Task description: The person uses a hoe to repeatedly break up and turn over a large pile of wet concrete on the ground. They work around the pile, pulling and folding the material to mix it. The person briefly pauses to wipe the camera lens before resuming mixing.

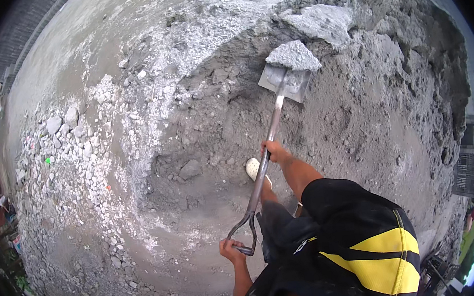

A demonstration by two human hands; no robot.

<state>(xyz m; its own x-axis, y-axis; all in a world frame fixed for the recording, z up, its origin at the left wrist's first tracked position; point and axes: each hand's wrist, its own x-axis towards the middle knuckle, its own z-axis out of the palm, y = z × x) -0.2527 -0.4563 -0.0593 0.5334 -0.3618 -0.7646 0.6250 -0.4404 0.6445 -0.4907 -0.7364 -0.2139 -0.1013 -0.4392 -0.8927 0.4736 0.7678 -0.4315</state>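
Observation:
A square-bladed shovel (274, 122) with a metal shaft and a forked D-shaped grip reaches away from me into a grey sandy heap. My left hand (233, 250) is closed around the crossbar of its grip. Farther up, my right hand (274, 150) wraps the middle of the shaft. A pale grey clump (295, 56) rests at the front of the blade, overlapping its far edge. Just beyond it, a larger pale slab (322, 24) lies on the heap, below a dug-out rim. The underside of the blade is hidden.
My foot in a white clog (252, 168) stands beside the shaft. Loose pale stones (69, 124) are scattered on the left, and a grey rock (190, 169) lies nearer the middle. The heap (360, 119) rises on the right. A dark crate (468, 171) sits at the far right edge.

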